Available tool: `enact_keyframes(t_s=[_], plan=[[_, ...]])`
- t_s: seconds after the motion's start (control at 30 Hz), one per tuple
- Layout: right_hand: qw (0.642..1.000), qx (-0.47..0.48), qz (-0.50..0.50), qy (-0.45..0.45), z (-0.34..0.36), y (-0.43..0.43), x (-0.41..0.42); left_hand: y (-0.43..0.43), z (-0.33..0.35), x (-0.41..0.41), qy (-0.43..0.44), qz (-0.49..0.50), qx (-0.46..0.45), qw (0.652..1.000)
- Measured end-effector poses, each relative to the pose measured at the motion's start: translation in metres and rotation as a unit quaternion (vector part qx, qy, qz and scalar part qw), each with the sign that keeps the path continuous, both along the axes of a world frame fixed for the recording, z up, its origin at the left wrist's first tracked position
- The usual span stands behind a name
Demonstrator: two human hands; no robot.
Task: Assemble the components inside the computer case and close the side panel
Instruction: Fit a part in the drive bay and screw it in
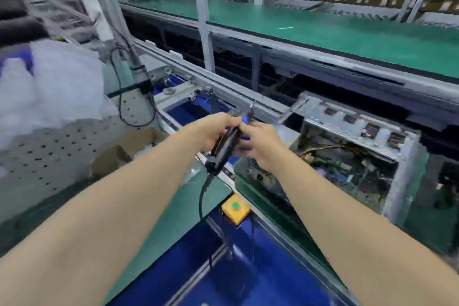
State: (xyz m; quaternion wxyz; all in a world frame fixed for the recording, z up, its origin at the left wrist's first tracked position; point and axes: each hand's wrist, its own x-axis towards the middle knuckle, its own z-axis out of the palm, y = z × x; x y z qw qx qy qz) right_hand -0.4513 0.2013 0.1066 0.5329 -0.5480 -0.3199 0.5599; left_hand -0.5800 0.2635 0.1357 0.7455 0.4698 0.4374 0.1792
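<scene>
Black screwdriver (224, 145): gripped by left hand (213, 131), bit angled up, away.
Right hand (258, 141): sat at its nose; grip blurred, couldn't tell.
Computer case (347, 156): sat open, just right of hands; right hand nearer.

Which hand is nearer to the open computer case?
Right. The right hand is at the left edge of the computer case; the left hand grips the screwdriver farther left, apart from it.
</scene>
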Motion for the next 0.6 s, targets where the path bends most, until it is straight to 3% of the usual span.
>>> enact_keyframes(t_s=[0.17,0.27,0.37,0.5,0.6], plan=[[0.992,-0.076,0.028,0.092,-0.049,0.012,-0.099,-0.003,-0.053,-0.090,0.077,0.071,0.071,0.992],[0.987,-0.126,0.017,0.102,-0.089,0.021,-0.136,0.003,-0.094,-0.124,0.189,0.089,0.126,0.970],[0.976,-0.185,-0.014,0.116,-0.126,0.031,-0.159,0.013,-0.137,-0.147,0.268,0.058,0.151,0.950],[0.962,-0.244,-0.058,0.109,-0.175,0.045,-0.186,0.030,-0.190,-0.168,0.290,-0.011,0.121,0.949],[0.950,-0.273,-0.098,0.117,-0.204,0.059,-0.201,0.043,-0.220,-0.176,0.341,-0.073,0.181,0.920]])
